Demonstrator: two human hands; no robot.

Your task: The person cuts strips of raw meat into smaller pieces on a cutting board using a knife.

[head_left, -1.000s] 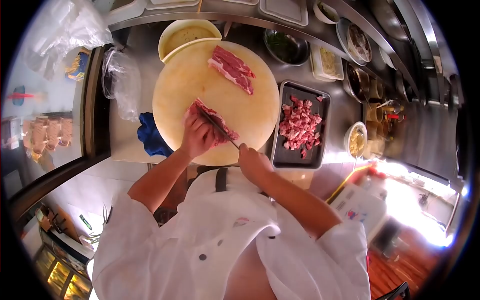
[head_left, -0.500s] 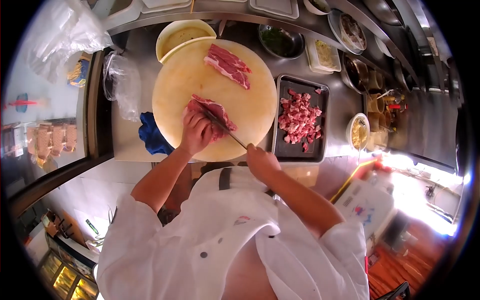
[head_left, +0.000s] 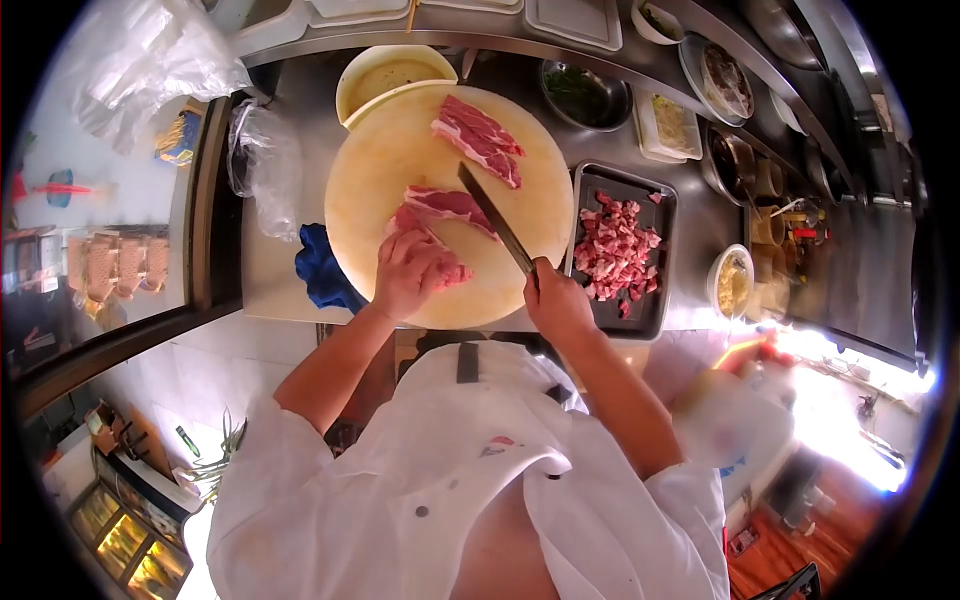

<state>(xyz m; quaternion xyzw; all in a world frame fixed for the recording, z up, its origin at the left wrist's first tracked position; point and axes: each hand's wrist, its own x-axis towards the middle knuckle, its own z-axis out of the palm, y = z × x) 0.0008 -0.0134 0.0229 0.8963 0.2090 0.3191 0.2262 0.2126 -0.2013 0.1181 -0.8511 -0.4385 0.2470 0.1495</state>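
My right hand point(head_left: 558, 305) grips the handle of a kitchen knife point(head_left: 498, 220), its blade angled up and left over the round cutting board point(head_left: 365, 160). The blade is to the right of the near piece of raw red meat point(head_left: 450, 206). My left hand point(head_left: 405, 278) presses down on the lower part of this meat, fingers curled over it, with a bit point(head_left: 457, 274) showing beside the fingers. Whether the two parts are still joined is hidden by the hand. A second raw meat slab point(head_left: 478, 140) lies farther back on the board.
Right of the board, a dark tray point(head_left: 655, 292) holds diced meat point(head_left: 618, 245). Behind are a yellowish tub point(head_left: 350, 85) and a metal bowl of greens point(head_left: 585, 95). A blue cloth point(head_left: 322, 268) and clear plastic bag point(head_left: 268, 170) lie left. A bowl point(head_left: 733, 283) stands right.
The knife has come out of the near meat and swung up to its right. That meat now spreads wider, its upper part extending right of my left hand. The whole view has shifted slightly.
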